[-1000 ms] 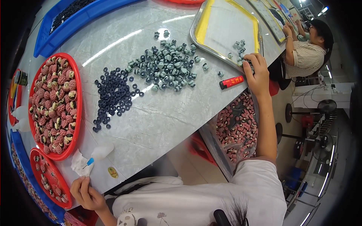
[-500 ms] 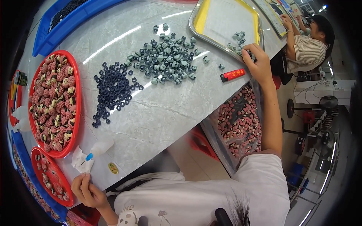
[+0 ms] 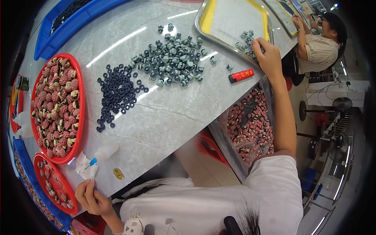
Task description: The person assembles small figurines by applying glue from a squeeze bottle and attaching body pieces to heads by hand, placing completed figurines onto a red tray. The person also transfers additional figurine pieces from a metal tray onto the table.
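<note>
My right hand [image 3: 270, 60] reaches over the near corner of a metal tray [image 3: 224, 45] lined in white and yellow. Its fingers are curled and closed among small grey-green and dark pieces [image 3: 246, 39]; what they pinch, if anything, is hidden. At the table's near left edge rests my left hand [image 3: 93, 199], fingers bent and pressed together, fingertips by a crumpled white tissue [image 3: 84, 166]. A squeeze bottle [image 3: 106, 151] with a blue needle tip lies against the tissue. Mid-table are a heap of grey-green pieces [image 3: 172, 58] and a pile of dark blue rings [image 3: 117, 88].
A red-and-black lighter [image 3: 241, 76] lies near the table edge. Red trays of pink pieces [image 3: 81, 117] [image 3: 74, 197] stand at left, a blue bin [image 3: 41, 45] behind them. Below the edge sits a bag of pink pieces [image 3: 250, 125]. Another person [image 3: 319, 49] works at far right.
My right hand has shifted slightly, its fingers drawn a little closer together at the tray corner. The left hand has stayed by the tissue; the view has moved very slightly.
</note>
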Demonstrator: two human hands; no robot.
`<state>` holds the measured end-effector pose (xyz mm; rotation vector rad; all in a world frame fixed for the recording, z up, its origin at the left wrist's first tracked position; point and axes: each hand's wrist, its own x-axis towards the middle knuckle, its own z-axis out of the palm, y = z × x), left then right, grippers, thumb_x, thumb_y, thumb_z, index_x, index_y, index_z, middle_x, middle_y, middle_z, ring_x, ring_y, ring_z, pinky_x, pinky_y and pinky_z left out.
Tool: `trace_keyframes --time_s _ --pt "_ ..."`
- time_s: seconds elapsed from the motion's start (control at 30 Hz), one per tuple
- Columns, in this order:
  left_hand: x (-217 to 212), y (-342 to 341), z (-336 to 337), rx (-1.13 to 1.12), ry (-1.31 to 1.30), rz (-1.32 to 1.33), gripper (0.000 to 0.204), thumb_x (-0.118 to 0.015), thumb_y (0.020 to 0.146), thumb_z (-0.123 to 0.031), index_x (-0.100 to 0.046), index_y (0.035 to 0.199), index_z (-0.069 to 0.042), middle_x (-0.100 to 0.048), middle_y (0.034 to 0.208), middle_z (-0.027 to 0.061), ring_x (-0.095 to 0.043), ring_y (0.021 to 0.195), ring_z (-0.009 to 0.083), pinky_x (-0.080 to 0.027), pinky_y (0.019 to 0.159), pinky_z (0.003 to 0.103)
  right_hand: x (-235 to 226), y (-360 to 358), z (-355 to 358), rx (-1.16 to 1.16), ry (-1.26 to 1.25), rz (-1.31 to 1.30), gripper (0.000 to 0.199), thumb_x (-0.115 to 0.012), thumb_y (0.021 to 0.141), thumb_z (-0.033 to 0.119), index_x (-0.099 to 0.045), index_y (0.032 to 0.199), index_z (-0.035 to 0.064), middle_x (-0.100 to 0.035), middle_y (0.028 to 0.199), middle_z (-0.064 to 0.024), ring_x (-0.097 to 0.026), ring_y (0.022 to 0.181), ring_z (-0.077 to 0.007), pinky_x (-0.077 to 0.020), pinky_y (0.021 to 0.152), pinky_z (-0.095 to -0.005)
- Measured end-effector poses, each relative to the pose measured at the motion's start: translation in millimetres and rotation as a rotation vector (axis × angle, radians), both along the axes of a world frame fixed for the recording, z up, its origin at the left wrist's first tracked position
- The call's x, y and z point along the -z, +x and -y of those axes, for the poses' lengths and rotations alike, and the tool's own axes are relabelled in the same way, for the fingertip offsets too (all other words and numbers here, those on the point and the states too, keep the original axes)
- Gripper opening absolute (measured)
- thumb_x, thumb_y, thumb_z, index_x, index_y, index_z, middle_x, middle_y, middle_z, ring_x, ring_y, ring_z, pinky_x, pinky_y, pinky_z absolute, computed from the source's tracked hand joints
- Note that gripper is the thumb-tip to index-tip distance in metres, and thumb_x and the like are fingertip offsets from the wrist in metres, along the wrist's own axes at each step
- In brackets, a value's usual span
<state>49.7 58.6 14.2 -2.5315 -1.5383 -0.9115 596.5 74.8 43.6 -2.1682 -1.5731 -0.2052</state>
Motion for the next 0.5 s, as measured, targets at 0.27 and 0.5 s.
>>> trace_keyframes --time_s 0.27,0.5 --pt "-0.8 0.9 -0.3 0.007 0.001 0.018 0.026 -0.045 0.065 0.013 -0.06 0.084 0.005 -0.055 0.084 0.0145 -0.055 0.079 0.028 -0.046 0.069 0.035 -0.9 17.5 -16.5 0.113 0.069 -0.127 0.029 -0.054 0.082 0.024 -0.061 0.075 -0.0034 -0.056 0.056 -0.0076 -0.051 0.05 -0.0112 -0.0388 0.049 -0.0258" --pt "-0.8 1.7 0.1 -0.001 -0.001 0.024 0.026 -0.045 0.064 0.013 -0.06 0.084 0.005 -0.055 0.085 0.0142 -0.054 0.079 0.0277 -0.045 0.07 0.035 -17.4 17.2 -36.1 0.189 0.192 -0.332 0.03 -0.054 0.083 0.026 -0.061 0.069 0.0 -0.048 0.052 0.0012 -0.044 0.046 -0.0035 -0.0317 0.042 -0.0191"
